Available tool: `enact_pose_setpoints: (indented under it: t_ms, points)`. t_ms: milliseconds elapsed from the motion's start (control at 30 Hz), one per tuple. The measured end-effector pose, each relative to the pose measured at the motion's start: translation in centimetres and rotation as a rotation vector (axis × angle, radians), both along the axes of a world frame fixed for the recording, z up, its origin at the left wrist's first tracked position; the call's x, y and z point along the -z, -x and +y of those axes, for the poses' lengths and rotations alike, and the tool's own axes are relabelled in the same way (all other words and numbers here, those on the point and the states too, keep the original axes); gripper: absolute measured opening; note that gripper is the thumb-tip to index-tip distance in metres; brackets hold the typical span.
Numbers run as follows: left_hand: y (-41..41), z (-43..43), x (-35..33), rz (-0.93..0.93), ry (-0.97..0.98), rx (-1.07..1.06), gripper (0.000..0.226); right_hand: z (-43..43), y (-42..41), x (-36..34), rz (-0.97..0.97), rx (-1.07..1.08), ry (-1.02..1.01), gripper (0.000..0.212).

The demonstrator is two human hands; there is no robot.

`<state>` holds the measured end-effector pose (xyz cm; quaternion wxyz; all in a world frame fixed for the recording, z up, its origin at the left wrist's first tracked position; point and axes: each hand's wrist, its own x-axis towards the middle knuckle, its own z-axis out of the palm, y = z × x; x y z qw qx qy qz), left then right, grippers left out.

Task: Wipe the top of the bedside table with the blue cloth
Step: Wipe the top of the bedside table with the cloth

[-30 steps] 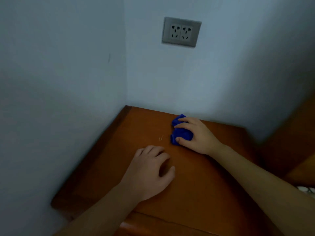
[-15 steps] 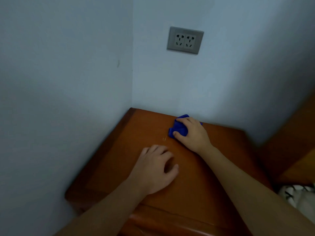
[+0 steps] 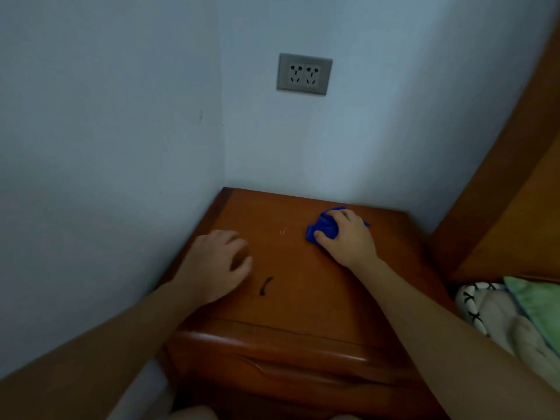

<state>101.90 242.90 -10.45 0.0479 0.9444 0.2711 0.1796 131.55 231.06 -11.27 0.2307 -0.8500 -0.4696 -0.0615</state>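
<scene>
— Bedside table [image 3: 306, 301]: how did it sit?

— It filled a corner, its left edge tight against one pale wall [image 3: 100, 165] and its back edge against the other. To the right of the table stood a wooden headboard [image 3: 509, 189], and below that, at the table's right front corner, lay bedding [image 3: 512, 325] in white, black and green. The table's front edge, over a drawer front [image 3: 272, 377], faced the person.

— How much of the top was free?

— Most of it. The wide middle band and the right side of the table lay bare, out to the right edge. The back left corner of the table was bare too.

— And the hands?

— The left hand [image 3: 216, 265] rested palm down near the table's left edge, fingers loosely curled, holding nothing. The right hand [image 3: 348, 237] pressed down toward the table's back edge, fingers closed over the blue cloth [image 3: 322, 230].

— Where was the cloth exactly?

— Bunched on the table top, right of centre, close to the back edge but apart from it. It stuck out to the left of the fingers.

— Anything smaller?

— A small dark curved mark [image 3: 266, 287] lay on the table just right of the left hand, and a faint pale scratch [image 3: 284, 230] between the two hands.
</scene>
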Motion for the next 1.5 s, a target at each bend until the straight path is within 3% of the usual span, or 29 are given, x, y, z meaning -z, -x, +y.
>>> enact_pose_setpoints:
  t_ms: [167,433,600,700,767,967,1033,1133,1300,1367,1500]
  points:
    - [1.8,2.3,2.1,-0.024,0.047,-0.153,0.059,2.2,-1.9,0.2,-0.004,0.013,0.016,0.067]
    - [1.9,2.7,2.8,-0.087,0.067,-0.158,0.056,9.3,-0.1,0.1,0.036,-0.442,0.018,0.056]
    - [2.0,2.5,2.5,-0.104,0.088,-0.159,0.056,15.5,-1.0,-0.7,0.078,-0.262,-0.019,0.053]
    - [1.8,2.3,2.5,-0.114,0.089,-0.158,0.055,18.2,0.0,-0.6,0.008,-0.044,0.008,0.052]
    - [1.8,2.3,2.5,-0.111,0.093,-0.155,0.055,18.8,1.3,-0.4,-0.027,-0.038,-0.004,0.051]
    - [1.8,2.1,2.2,-0.12,0.099,-0.148,0.054,17.0,5.6,-0.2,-0.038,-0.627,-0.028,0.053]
    - [1.9,2.1,2.1,-0.123,0.096,-0.152,0.056,16.8,5.7,-0.1,-0.016,-0.706,-0.004,0.054]
    - [1.9,2.2,2.3,-0.127,0.095,-0.157,0.053,18.3,4.6,0.0,0.067,-0.581,-0.013,0.054]
    - [1.9,2.3,2.7,-0.135,0.092,-0.16,0.049,23.0,5.7,0.2,-0.006,-0.104,-0.054,0.047]
    - [1.8,2.3,2.7,-0.144,0.093,-0.156,0.048,24.2,7.0,0.3,-0.008,-0.131,-0.086,0.044]
    - [1.7,2.2,2.6,-0.141,0.099,-0.15,0.048,24.1,8.4,0.0,0.024,-0.441,-0.085,0.045]
